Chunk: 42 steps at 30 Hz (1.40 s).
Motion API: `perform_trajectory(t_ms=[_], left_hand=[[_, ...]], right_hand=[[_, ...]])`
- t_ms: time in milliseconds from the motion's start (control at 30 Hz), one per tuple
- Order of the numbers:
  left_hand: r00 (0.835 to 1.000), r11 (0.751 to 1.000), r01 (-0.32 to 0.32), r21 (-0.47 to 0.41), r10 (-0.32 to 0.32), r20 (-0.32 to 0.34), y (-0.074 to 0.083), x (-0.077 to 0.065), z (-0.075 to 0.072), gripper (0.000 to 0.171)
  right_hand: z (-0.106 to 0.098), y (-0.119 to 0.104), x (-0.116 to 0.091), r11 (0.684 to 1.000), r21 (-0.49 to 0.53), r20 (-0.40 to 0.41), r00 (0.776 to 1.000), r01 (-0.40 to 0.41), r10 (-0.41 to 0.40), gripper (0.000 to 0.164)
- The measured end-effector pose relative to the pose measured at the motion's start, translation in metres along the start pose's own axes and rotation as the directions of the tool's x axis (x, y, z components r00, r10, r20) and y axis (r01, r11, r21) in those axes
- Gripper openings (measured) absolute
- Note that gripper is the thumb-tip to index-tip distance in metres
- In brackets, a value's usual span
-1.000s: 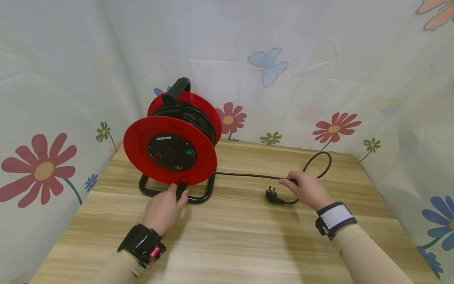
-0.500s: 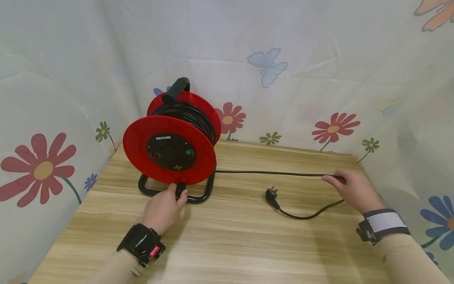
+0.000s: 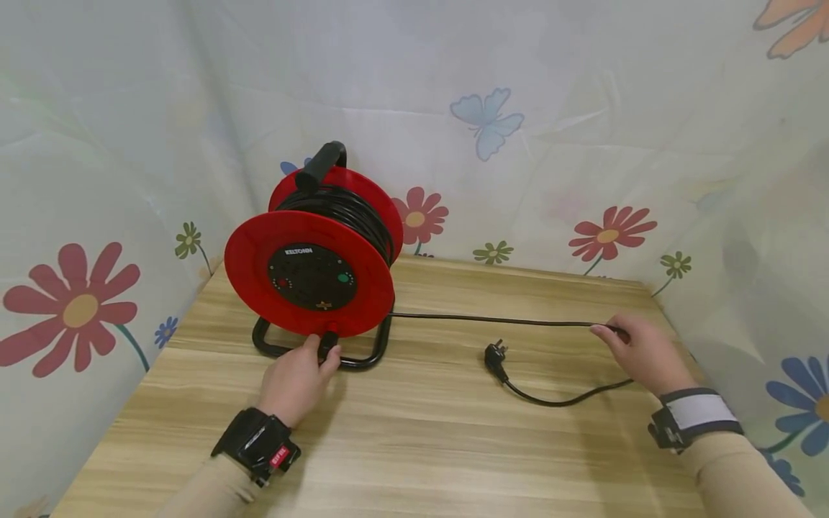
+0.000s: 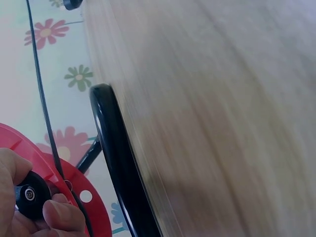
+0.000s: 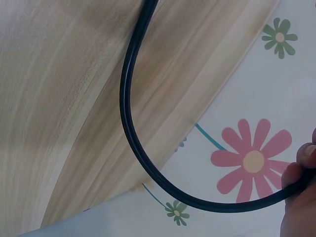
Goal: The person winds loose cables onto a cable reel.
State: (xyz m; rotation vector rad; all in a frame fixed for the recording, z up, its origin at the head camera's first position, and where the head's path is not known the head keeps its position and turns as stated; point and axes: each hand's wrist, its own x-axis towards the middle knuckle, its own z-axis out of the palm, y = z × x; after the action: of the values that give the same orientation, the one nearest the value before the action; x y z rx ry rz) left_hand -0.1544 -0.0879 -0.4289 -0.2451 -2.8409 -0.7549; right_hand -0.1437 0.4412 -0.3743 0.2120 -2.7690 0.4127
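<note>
A red cable reel (image 3: pixel 311 270) with black cable wound between its discs stands on a black tube frame at the left of the table. My left hand (image 3: pixel 298 378) grips the reel's black crank knob (image 4: pixel 32 195) at the bottom of the front disc. Out at the right, my right hand (image 3: pixel 648 352) pinches the black cable (image 3: pixel 499 320), which runs nearly straight from the reel to the fingers. Beyond the hand the cable bends back in a loose curve (image 5: pixel 129 108). A black three-pin plug (image 3: pixel 496 361) at its end lies on the table between the hands.
The wooden table (image 3: pixel 414 446) is enclosed by a white curtain (image 3: pixel 401 65) printed with flowers and a butterfly, close behind the reel. A carrying handle (image 3: pixel 322 167) juts up over the reel. The frame's lower bar (image 4: pixel 116 148) sits near the left hand.
My right hand has moved right along the cable, away from the reel, then held near the right edge. The loop behind it has opened into a curve. The left hand stays on the knob.
</note>
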Motion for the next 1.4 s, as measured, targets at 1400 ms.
perform_trajectory(t_ms=[1400], left_hand=[[0.984, 0.976, 0.175, -0.133, -0.171, 0.045, -0.055, 0.002, -0.035, 0.056]], right_hand=[[0.045, -0.041, 0.014, 1.000, 0.000, 0.115, 0.993, 0.029, -0.028, 0.036]])
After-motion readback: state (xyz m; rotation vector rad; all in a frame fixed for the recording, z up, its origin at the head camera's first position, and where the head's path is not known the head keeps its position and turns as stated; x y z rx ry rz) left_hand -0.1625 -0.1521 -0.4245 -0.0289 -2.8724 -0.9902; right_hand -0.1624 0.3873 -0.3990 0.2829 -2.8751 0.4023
